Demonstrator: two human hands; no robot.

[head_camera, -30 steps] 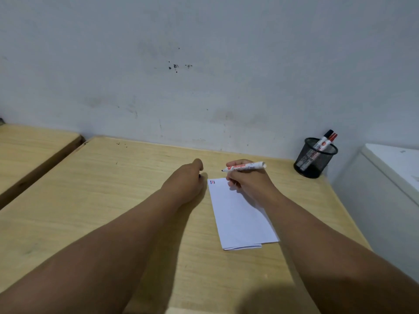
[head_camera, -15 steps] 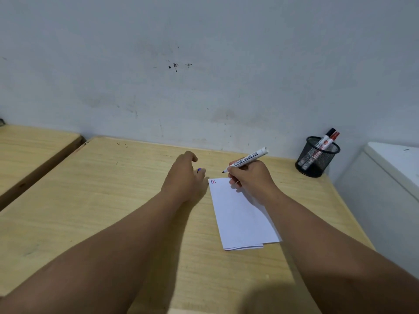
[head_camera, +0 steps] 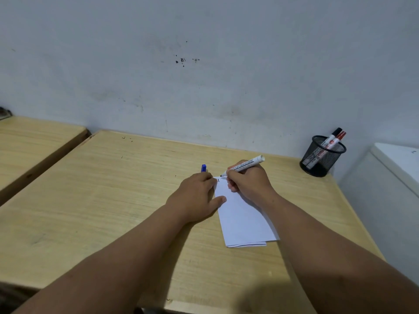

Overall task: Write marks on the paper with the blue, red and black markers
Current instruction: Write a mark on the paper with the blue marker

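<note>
A folded white paper (head_camera: 243, 219) lies on the wooden desk (head_camera: 127, 200). My right hand (head_camera: 249, 183) grips an uncapped white-bodied marker (head_camera: 246, 165) with its dark tip touching the paper's top-left corner, beside a short red mark (head_camera: 218, 180). My left hand (head_camera: 196, 200) lies on the paper's left edge with the thumb on the sheet. A blue cap (head_camera: 203, 168) sticks out past its fingers. A black marker (head_camera: 335, 133) and a red marker (head_camera: 340, 137) stand in a black mesh cup (head_camera: 317, 163) at the back right.
A stained grey wall runs right behind the desk. A second wooden desk (head_camera: 34, 141) stands to the left across a narrow gap. A white cabinet (head_camera: 394, 177) stands close to the desk's right side.
My left hand slid right onto the paper's edge, and the blue cap now shows beyond its fingers. My right hand tilted the marker and lowered its tip onto the paper's top corner.
</note>
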